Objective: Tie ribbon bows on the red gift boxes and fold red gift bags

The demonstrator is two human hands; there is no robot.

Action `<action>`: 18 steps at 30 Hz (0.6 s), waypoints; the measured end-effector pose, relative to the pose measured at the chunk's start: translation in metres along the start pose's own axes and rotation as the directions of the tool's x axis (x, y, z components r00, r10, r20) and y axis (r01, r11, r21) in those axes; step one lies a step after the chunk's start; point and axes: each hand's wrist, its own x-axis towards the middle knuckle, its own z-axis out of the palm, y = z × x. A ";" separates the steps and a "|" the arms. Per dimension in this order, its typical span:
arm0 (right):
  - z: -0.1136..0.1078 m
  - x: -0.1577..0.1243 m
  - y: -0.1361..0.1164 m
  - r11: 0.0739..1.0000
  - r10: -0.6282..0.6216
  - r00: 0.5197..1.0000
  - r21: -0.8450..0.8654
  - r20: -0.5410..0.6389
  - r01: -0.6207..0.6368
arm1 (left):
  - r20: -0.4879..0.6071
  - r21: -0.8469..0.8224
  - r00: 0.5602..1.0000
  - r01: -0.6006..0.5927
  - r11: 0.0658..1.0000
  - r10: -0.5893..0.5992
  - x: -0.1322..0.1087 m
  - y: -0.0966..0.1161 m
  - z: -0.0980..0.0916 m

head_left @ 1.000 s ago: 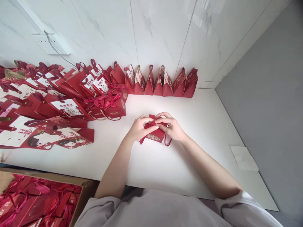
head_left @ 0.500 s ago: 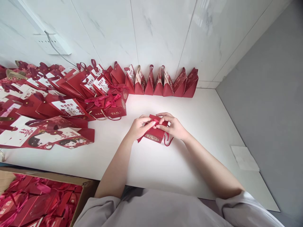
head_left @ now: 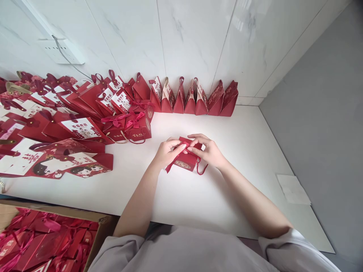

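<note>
A small red gift box [head_left: 184, 163] with a gold oval emblem lies on the white table in front of me. Over its top, my left hand [head_left: 170, 151] pinches a red ribbon [head_left: 186, 145] between thumb and fingers. From the other side my right hand [head_left: 207, 151] closes thumb and forefinger on the same ribbon. One ribbon tail hangs at the box's left. A twisted red cord handle [head_left: 202, 169] droops beside the box on the right. The fingers partly cover the knot, so its exact form cannot be made out.
Several red gift bags [head_left: 195, 102] stand in a row along the tiled wall. More bags and bow-tied boxes [head_left: 138, 126] crowd the left. A cardboard box [head_left: 102, 226] full of red boxes is at lower left. White paper [head_left: 293, 189] lies by the right edge.
Both hands stay at the box, with the fingers shifting slightly on the ribbon. The left ribbon tail has moved a little. Everything else looks the same.
</note>
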 end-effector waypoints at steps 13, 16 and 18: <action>0.008 -0.002 -0.004 0.993 -0.108 0.992 -0.057 -0.067 0.104 | -0.011 0.083 0.999 -0.049 0.995 0.050 -0.001 0.000 0.000; 0.009 -0.002 -0.003 0.999 -0.046 0.994 0.005 -0.100 0.046 | 0.002 0.083 0.998 -0.067 0.994 0.067 -0.001 -0.001 0.000; 0.011 -0.001 0.000 0.999 -0.026 0.995 0.025 -0.100 0.029 | 0.005 0.077 0.998 -0.066 0.995 0.066 -0.002 -0.002 0.000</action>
